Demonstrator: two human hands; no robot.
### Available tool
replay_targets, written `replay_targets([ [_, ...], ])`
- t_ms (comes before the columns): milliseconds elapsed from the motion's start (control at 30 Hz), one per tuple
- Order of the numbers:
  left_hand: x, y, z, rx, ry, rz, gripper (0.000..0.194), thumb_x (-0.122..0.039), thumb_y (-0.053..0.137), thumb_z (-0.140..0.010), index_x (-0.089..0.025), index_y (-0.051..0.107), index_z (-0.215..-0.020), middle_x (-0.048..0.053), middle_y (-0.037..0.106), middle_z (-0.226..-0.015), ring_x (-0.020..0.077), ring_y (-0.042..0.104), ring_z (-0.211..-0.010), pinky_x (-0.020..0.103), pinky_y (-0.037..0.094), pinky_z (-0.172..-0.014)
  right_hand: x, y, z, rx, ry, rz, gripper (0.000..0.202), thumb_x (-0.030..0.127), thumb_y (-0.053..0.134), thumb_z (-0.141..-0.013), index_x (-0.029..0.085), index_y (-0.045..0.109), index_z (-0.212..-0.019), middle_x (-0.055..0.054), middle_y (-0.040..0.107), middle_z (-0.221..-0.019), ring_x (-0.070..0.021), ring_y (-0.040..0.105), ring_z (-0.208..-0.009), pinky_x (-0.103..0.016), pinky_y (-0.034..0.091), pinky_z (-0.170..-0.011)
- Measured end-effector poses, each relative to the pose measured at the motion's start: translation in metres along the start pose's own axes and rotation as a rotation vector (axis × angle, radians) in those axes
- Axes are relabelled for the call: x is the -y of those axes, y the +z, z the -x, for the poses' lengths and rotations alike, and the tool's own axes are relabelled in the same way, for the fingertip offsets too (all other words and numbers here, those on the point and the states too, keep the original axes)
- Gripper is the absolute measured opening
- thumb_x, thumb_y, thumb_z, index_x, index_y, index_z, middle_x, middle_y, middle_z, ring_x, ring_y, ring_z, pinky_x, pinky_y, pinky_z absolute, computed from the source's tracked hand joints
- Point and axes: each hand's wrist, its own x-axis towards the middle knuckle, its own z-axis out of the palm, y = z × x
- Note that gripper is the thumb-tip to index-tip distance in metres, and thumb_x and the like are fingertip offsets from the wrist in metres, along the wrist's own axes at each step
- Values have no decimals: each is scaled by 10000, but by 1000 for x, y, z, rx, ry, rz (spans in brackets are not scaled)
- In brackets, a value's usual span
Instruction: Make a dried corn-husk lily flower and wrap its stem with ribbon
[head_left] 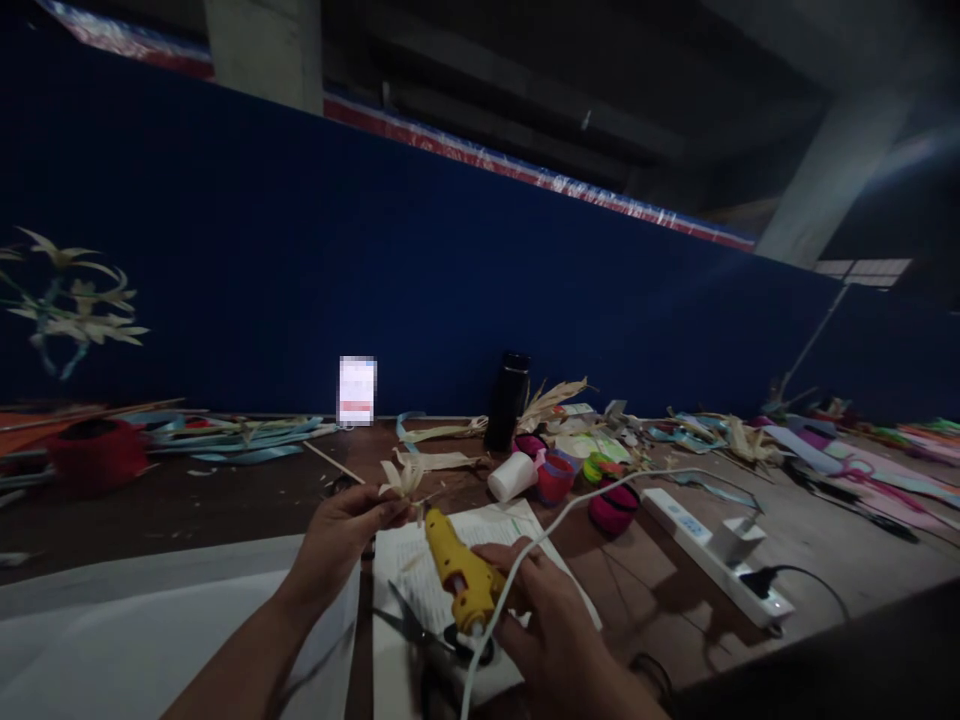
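Note:
My right hand (544, 610) is wrapped round a yellow glue gun (450, 560), its nozzle pointing up and away toward my left hand. Between the fingertips of my left hand (349, 530) is a pale handmade flower (403, 480) with narrow pointed petals. The nozzle is close to the flower's base; whether they touch I cannot tell. Beneath the glue gun, dark-bladed scissors (409, 618) lie on printed paper (397, 560).
A white power strip (701, 545) with plugs lies at right, and a white cable (570, 510) arches across the view. Behind stand a black bottle (507, 400), a white cup (512, 478) and a lit phone (356, 390). White sheeting (187, 610) covers the near left.

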Motion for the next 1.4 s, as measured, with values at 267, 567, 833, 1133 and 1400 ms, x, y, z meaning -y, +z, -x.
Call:
replay_targets([
  [267,-4,1,-1,-63,-27,69,210,-250,800,-519,-140,681,-653,16,708,-651,133,647,-626,229,504,-650,8,10,-3,-100,-81,-33,418,174,571,-701,257,568,-1111,-42,615,-908,-192,585,-807,-272,463,-705],
  [567,-4,2,-1,-63,6,50,205,-267,788,-530,-145,674,-648,3,674,-559,97,587,-505,201,461,-539,9,12,0,-138,-187,-28,356,223,530,-758,223,520,-1114,-64,599,-911,-187,563,-768,-280,458,-653],
  [833,4,-7,-4,-28,62,-57,147,-253,739,-604,-154,682,-694,-27,589,-604,57,489,-465,171,355,-433,14,15,-2,-118,-178,4,299,241,552,-757,231,529,-1055,-44,555,-845,-161,539,-683,-246,429,-567],
  [1133,5,-6,-4,14,141,-124,121,-258,704,-653,-153,644,-647,-42,499,-633,28,393,-444,177,273,-416,12,18,-1,-114,-161,22,302,225,538,-751,229,526,-1053,-44,561,-860,-177,537,-718,-270,418,-609],
  [1400,4,-5,-3,26,123,-104,106,-247,695,-660,-156,644,-645,-43,492,-639,21,380,-438,176,260,-409,13,16,-1,-86,-173,3,320,205,517,-750,233,513,-1068,-46,553,-869,-185,540,-740,-274,420,-619],
])
